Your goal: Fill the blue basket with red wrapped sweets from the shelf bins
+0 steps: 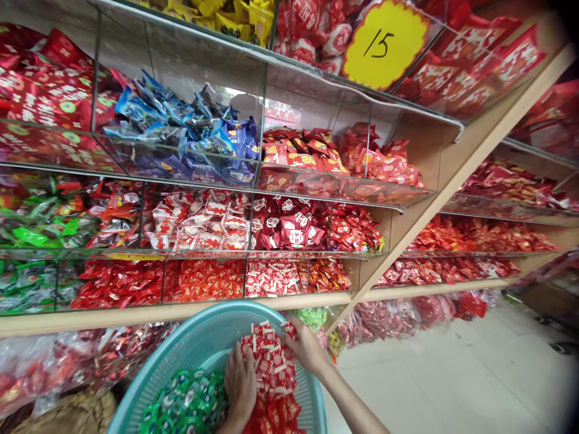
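A teal plastic basket [136,386] stands below the shelves. On its left side lie green wrapped candies [183,401]; on its right is a heap of red-and-white wrapped candies [271,361], with plain red wrapped candies [275,416] nearer me. My left hand [240,383] is inside the basket, its extended fingers flat against the left side of the red-and-white heap, between it and the green candies. At the heap's far right edge, my right hand [305,346] has its fingers bent around a few red-and-white candies. Part of its grip is hidden.
Glass-fronted shelf bins [203,253] of sorted candies rise ahead. A yellow price tag [386,43] reading 15 hangs at top right. A slanting wooden divider [407,232] separates the shelf sections. Bagged candies [384,319] lie beneath the shelf, beside the tiled floor [452,367].
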